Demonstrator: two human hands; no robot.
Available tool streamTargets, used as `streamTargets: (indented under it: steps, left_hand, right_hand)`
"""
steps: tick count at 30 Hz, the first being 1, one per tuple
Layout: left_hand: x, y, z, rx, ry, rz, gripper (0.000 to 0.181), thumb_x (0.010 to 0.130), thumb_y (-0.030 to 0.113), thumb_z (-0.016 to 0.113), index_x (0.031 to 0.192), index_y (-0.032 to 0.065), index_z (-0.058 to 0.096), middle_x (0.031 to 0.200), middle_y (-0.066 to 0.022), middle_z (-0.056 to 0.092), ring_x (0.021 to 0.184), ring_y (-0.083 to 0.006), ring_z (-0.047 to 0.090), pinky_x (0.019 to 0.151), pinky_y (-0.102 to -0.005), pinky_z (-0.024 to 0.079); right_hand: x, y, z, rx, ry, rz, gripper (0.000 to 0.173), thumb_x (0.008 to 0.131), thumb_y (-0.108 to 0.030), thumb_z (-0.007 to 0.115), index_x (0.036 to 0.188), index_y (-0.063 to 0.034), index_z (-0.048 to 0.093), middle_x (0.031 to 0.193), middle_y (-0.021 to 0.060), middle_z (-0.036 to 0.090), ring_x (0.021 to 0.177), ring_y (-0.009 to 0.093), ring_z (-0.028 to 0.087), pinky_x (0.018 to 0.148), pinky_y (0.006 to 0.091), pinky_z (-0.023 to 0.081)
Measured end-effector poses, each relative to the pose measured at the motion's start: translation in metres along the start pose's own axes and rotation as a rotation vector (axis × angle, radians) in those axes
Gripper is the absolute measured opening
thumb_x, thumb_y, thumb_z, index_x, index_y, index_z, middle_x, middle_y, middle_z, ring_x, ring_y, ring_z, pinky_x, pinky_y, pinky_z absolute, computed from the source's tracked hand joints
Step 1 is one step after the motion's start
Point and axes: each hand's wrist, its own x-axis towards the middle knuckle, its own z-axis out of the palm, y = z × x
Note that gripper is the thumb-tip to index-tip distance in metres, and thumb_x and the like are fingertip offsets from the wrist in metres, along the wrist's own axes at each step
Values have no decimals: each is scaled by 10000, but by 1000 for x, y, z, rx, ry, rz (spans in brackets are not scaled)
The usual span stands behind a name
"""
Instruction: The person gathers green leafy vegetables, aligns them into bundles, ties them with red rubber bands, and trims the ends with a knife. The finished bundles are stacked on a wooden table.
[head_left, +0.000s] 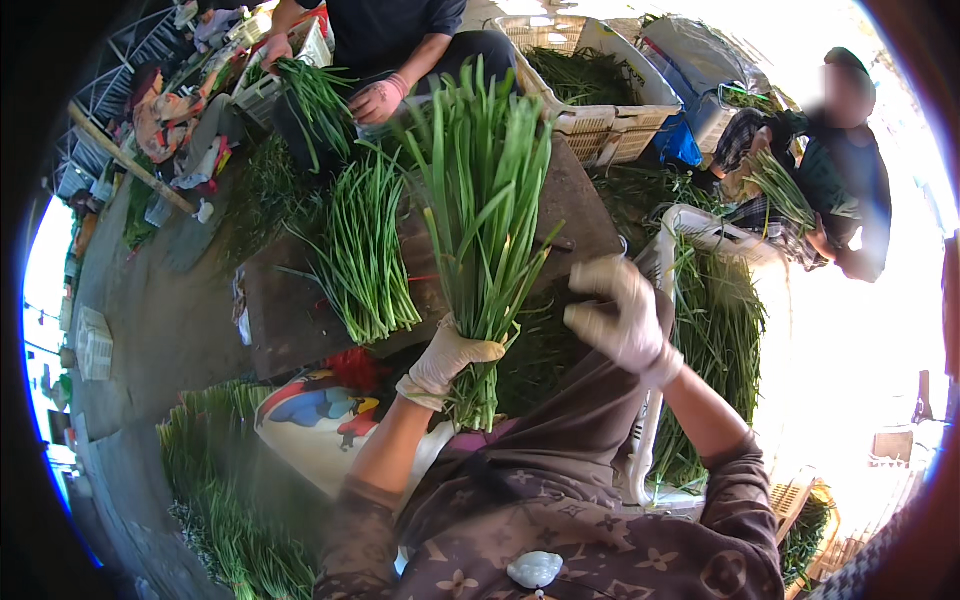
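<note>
My left hand (452, 358), in a pale glove, grips a bunch of long green garlic chives (487, 217) near its cut lower ends. The leaves stand upright and fan out towards the top. My right hand (621, 315), gloved too and blurred, is raised to the right of the bunch with fingers bent and apart, holding nothing. Just left of the held bunch, a second pile of chives (364, 255) lies on a dark board (289, 307), its cut ends towards me.
A white crate (643, 457) full of chives stands at my right leg. Trimmed bundles (225, 480) lie at lower left. Across the board, a co-worker (390, 45) holds chives near a cream crate (615, 124). Another person (840, 172) sits at right with a bunch.
</note>
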Motion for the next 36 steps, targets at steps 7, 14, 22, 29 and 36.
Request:
streamTargets:
  steps: [7, 14, 22, 29, 36]
  left_hand:
    - [-12, -16, 12, 133, -72, 84, 405, 744, -28, 801, 1129, 40, 694, 908, 18, 708, 832, -107, 642, 810, -300, 538]
    - [-6, -56, 5, 1193, 319, 279, 591, 753, 112, 805, 1297, 104, 575, 962, -181, 725, 839, -429, 685, 714, -495, 554]
    - [-14, -41, -37, 906, 343, 470, 1062, 653, 212, 951, 1551, 94, 399, 1507, -210, 486, 1396, -370, 469, 1164, -425, 380]
    - [-60, -38, -90, 258, 509, 316, 493, 889, 9, 774, 1347, 0, 593, 1331, -130, 642, 1228, -205, 629, 1043, -338, 512]
    - [-54, 7, -46, -216, 241, 71, 427, 1028, 355, 630, 1182, -40, 678, 838, -59, 686, 740, -173, 634, 780, -298, 553]
  right_hand:
    - [70, 35, 28, 1268, -206, 132, 1150, 665, -491, 938, 1543, 4, 384, 1500, 141, 518, 1386, 274, 491, 1169, 421, 376]
    - [96, -9, 38, 1068, -1, 226, 634, 790, -116, 869, 1353, -15, 596, 1191, 114, 701, 1041, 209, 694, 948, 354, 535]
    - [146, -63, 9, 625, 232, -104, 282, 886, -240, 828, 1017, -26, 699, 792, 25, 688, 698, 106, 642, 673, 275, 527]
    - [221, -5, 14, 283, 107, -34, 398, 930, -346, 770, 1196, -57, 709, 988, 53, 770, 926, 148, 689, 877, 328, 547]
    - [188, -16, 28, 125, 83, -124, 455, 897, -469, 760, 1110, -69, 724, 960, 112, 755, 833, 243, 718, 794, 385, 574]
